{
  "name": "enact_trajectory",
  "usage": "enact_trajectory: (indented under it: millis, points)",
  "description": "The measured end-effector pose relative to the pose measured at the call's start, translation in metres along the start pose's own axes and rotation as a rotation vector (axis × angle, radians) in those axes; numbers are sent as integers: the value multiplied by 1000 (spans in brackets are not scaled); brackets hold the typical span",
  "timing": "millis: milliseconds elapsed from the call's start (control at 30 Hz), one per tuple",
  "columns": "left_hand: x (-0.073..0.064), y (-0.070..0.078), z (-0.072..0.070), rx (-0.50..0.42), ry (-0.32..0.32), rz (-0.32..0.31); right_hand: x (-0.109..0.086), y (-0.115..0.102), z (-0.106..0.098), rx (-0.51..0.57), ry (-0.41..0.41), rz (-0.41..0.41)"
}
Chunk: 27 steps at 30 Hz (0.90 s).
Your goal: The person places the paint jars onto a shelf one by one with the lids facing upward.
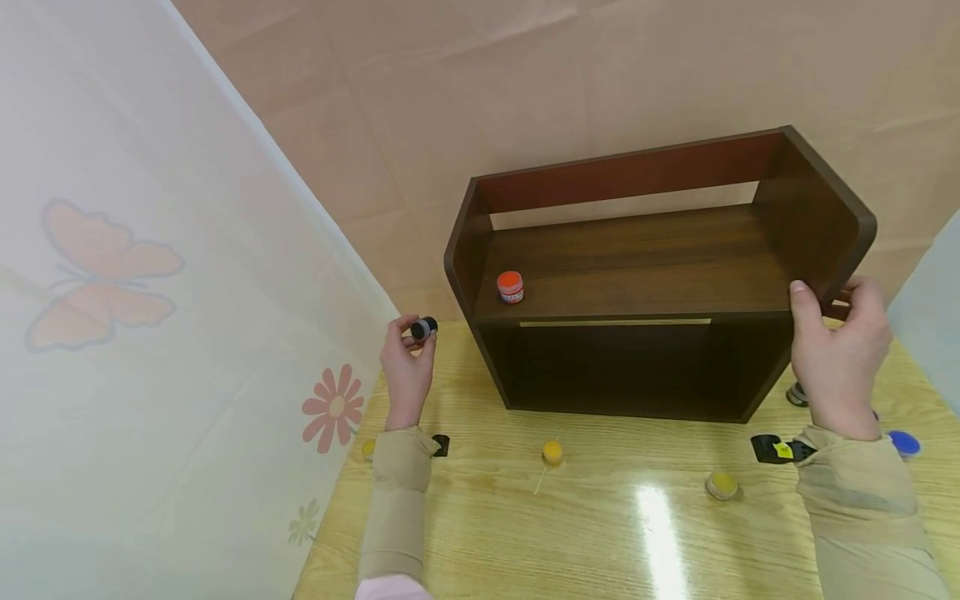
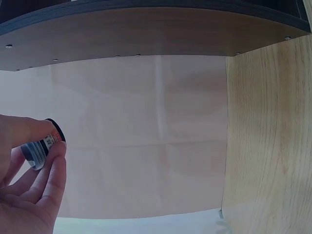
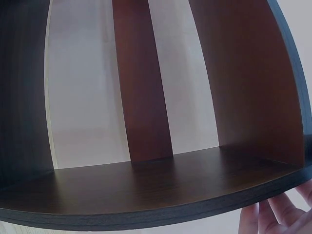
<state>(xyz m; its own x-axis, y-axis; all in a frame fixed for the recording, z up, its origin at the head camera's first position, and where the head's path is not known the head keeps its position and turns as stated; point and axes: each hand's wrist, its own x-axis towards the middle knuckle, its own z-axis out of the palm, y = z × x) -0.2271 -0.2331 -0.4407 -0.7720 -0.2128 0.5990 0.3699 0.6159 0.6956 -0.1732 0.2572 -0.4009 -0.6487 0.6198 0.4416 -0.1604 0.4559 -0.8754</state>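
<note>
My left hand (image 1: 407, 367) pinches a small black-lidded paint jar (image 1: 423, 328) between thumb and fingers, left of a dark brown wooden shelf (image 1: 630, 271). In the left wrist view, the jar (image 2: 44, 147) is tilted and shows a printed label. My right hand (image 1: 843, 358) grips the shelf's right side panel, its thumb by the front edge of the upper board. Fingers (image 3: 280, 214) show along the panel's outer side in the right wrist view. A red-lidded paint jar (image 1: 510, 287) stands at the left end of the upper board.
On the wooden table (image 1: 525, 533) are an orange-lidded jar (image 1: 552, 452), a yellow-lidded jar (image 1: 722, 485) and a blue-lidded jar (image 1: 903, 443). A dark jar (image 1: 797, 394) lies beside my right hand. Another yellow jar (image 1: 368, 450) is near the printed curtain (image 1: 225, 333) at left.
</note>
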Motion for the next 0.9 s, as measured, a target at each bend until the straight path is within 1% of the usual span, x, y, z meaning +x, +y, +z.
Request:
enact_trajectory:
  millis: [333,567,700,900]
  points:
    - [1,5,-1,8,20,24,1,2,0,-10,-5,1]
    - [3,12,-2,-23,64,64,1,3,0,-11,-11,2]
    - [3,16,-4,-40,75,62,1,3,1,-7,-10,3]
    - [2,18,-5,-53,103,76,2,3,2,-6,-12,-7]
